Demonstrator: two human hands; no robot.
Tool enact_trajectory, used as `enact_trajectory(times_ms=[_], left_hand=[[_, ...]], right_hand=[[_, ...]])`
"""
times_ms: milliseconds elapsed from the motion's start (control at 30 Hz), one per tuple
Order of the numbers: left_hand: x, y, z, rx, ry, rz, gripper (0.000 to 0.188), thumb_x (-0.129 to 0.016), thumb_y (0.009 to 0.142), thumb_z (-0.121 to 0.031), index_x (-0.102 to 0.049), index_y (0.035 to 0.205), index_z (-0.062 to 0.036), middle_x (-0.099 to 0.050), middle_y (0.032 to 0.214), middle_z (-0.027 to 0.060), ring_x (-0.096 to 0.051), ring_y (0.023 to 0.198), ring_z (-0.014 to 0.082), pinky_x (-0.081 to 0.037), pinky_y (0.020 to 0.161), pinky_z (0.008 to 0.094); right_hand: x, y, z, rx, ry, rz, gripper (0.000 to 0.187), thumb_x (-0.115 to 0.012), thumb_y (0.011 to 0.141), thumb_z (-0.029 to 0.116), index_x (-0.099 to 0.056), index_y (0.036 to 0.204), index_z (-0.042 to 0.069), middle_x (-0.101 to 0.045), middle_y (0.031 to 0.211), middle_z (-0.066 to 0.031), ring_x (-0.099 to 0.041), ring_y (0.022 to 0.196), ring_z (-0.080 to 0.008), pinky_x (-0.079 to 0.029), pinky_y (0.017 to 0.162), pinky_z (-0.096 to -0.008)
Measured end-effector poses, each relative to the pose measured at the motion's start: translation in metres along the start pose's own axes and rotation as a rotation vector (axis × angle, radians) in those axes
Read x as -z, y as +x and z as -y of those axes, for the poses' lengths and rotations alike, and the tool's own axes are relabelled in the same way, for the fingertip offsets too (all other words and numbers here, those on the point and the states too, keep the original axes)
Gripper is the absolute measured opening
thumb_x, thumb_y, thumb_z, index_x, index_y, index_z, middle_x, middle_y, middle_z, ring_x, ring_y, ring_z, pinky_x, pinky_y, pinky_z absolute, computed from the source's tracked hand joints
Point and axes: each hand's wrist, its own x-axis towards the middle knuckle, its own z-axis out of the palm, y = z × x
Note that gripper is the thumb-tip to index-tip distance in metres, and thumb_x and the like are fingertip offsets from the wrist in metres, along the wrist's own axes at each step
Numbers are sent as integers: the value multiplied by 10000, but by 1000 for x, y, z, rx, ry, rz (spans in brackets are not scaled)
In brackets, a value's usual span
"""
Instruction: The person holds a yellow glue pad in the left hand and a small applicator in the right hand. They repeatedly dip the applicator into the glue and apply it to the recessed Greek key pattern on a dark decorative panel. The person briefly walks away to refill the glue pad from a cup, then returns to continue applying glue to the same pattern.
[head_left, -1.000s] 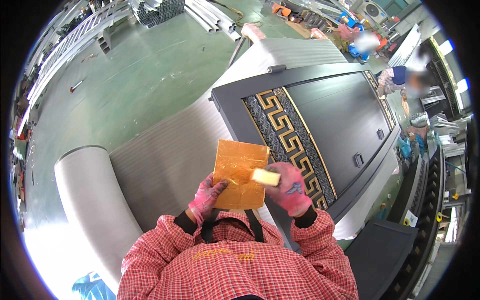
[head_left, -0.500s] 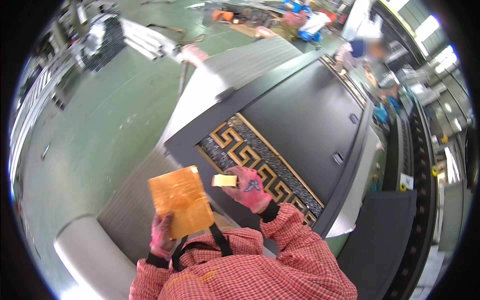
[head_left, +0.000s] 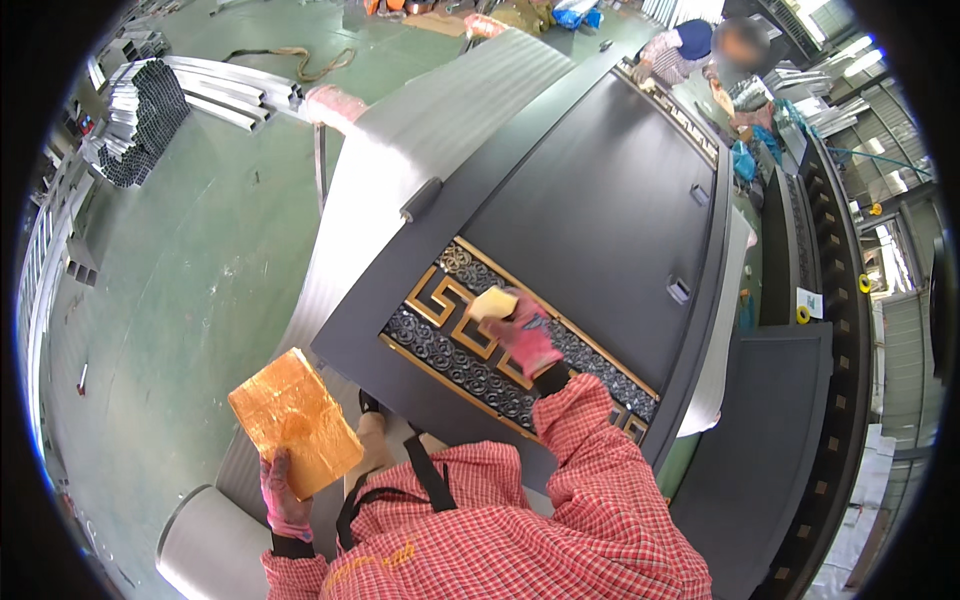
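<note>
My left hand (head_left: 286, 500), in a pink glove, grips the lower edge of a square gold-coated board (head_left: 298, 415); its surface is shiny and smeared. In my right hand (head_left: 530, 338), also gloved in pink, is a small pale yellow sponge (head_left: 493, 303), pinched by the fingers. The sponge is over the ornamental band of a large dark grey door panel (head_left: 600, 190), at the gold Greek-key strip (head_left: 432, 296); whether it touches cannot be made out. Black scrollwork (head_left: 450, 352) runs along both sides of the strip. My right hand and forearm cover part of the band.
The panel lies raised on foam-wrapped supports (head_left: 440, 100). A foam roll (head_left: 215, 545) lies at lower left. Another person (head_left: 685, 50) works at the panel's far end. Metal tubes (head_left: 145, 125) are stacked at far left; a second dark panel (head_left: 760, 420) stands at right.
My right hand has moved forward with the sponge, from the band's near edge to over the key strip. The gold board has shifted left and down in the picture with my left hand.
</note>
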Motion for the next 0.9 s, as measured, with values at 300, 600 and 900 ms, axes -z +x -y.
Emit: enact_trajectory(times_ms=[300, 600, 900], left_hand=[[9, 55, -49, 24, -2, -45, 453, -611, 930, -196, -448, 1344, -111, -556, 1252, 44, -574, 1122, 203, -523, 906, 377], [12, 59, -44, 21, -23, -129, 455, -619, 926, -176, -452, 1340, -93, -558, 1256, 55, -582, 1110, 207, -520, 917, 379], [-8, 54, -39, 28, -64, -168, 442, -622, 925, -177, -463, 1326, -82, -559, 1255, 65, -583, 1113, 218, -517, 924, 394]], right_hand=[[9, 56, -28, -59, 170, -146, 279, -647, 769, -47, -586, 1030, 29, -654, 863, -11, -597, 711, -82, -476, 617, -210], [-24, 100, -52, -140, -285, -74, 277, -698, 728, -3, -641, 997, 35, -690, 857, -51, -646, 756, -145, -510, 697, -274], [-36, 124, -54, -36, -574, 185, 268, -705, 733, -1, -648, 987, 66, -684, 923, -118, -664, 863, -293, -524, 750, -338]])
